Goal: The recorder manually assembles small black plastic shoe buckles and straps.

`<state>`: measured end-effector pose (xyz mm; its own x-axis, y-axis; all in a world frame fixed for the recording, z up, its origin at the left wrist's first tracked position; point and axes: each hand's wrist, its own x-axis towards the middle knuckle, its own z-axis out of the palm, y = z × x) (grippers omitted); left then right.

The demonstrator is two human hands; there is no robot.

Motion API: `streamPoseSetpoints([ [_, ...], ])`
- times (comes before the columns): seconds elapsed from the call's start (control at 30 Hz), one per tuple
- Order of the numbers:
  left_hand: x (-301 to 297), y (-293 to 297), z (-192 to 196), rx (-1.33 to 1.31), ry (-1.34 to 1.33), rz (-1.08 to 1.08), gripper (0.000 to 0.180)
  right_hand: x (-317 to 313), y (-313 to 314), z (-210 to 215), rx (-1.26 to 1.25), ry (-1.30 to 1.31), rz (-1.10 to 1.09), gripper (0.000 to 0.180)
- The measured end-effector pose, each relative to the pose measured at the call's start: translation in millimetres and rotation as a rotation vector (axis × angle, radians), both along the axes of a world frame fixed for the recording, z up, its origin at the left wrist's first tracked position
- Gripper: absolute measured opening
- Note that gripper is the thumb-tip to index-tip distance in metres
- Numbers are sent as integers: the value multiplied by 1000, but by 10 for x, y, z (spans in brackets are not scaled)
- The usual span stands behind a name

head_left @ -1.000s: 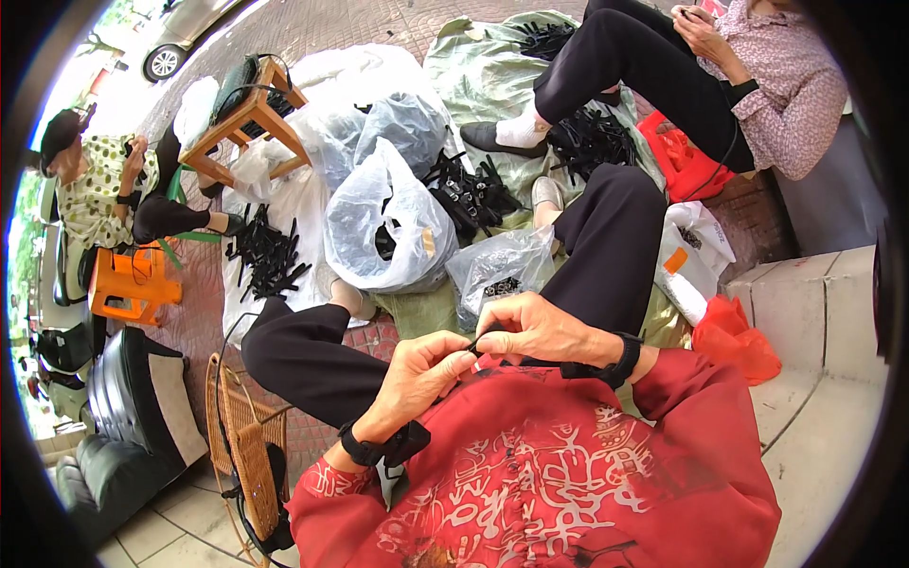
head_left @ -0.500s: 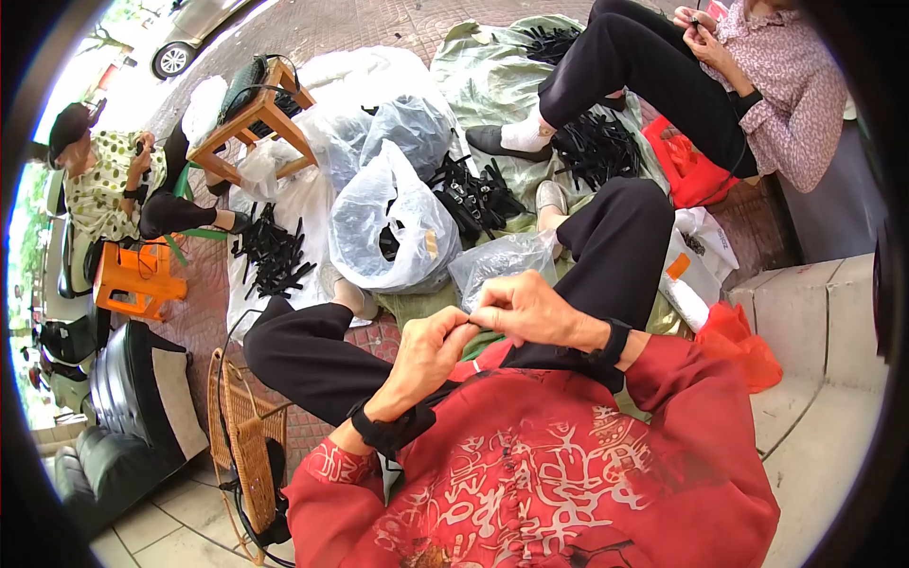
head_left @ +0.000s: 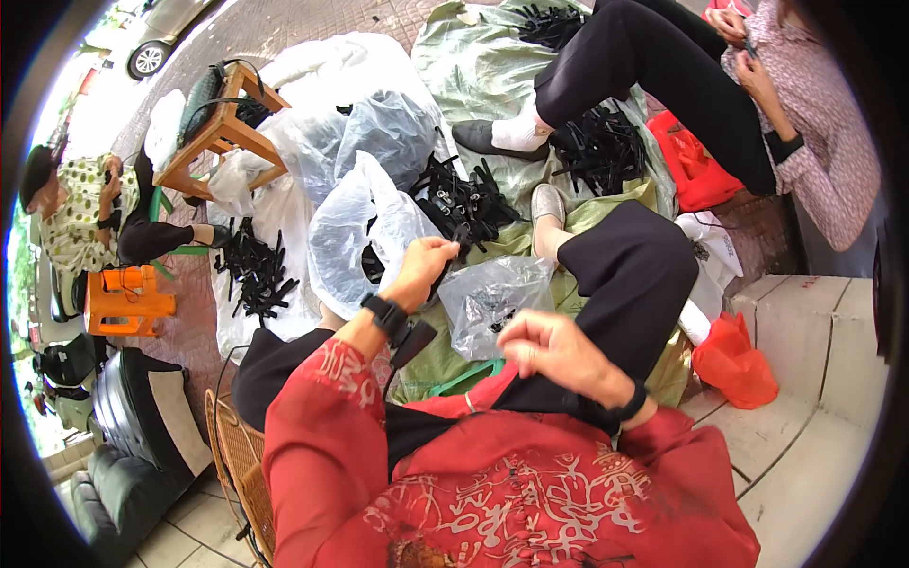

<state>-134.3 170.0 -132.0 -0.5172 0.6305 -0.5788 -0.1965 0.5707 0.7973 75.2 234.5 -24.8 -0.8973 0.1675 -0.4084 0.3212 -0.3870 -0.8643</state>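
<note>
My left hand (head_left: 422, 276) stretches forward beside the white plastic bag (head_left: 355, 204). Its fingers are pinched at the near edge of a pile of black straps with buckles (head_left: 464, 199). Dark strap ends show at the fingertips, but whether they are held cannot be made out. My right hand (head_left: 565, 358) hovers over my lap with fingers loosely bent and apart, nothing visible in them. Just past its fingertips lies a clear plastic bag (head_left: 497, 293) with small dark and shiny pieces inside.
Other black strap piles lie at left (head_left: 254, 275) and far right (head_left: 601, 151), near a seated person's shoe (head_left: 502, 139). Another person sits at far left by an orange stool (head_left: 128, 301). A wooden stool (head_left: 222, 128) and a red bag (head_left: 737, 364) are around me.
My hands were together, pinching something small and dark. They have parted: the left reached forward to the strap pile, the right moved slightly right and nearer, its fingers loosened.
</note>
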Motion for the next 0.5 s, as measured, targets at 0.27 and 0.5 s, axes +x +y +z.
streamPoseSetpoints([
  [0.27, -636, 404, -1257, -94, -22, 240, 20, -200, -209, -155, -176, -221, 223, 14],
  [0.5, -477, 162, -744, 89, -280, -117, 24, -471, 51, -579, 85, -374, 284, 13],
])
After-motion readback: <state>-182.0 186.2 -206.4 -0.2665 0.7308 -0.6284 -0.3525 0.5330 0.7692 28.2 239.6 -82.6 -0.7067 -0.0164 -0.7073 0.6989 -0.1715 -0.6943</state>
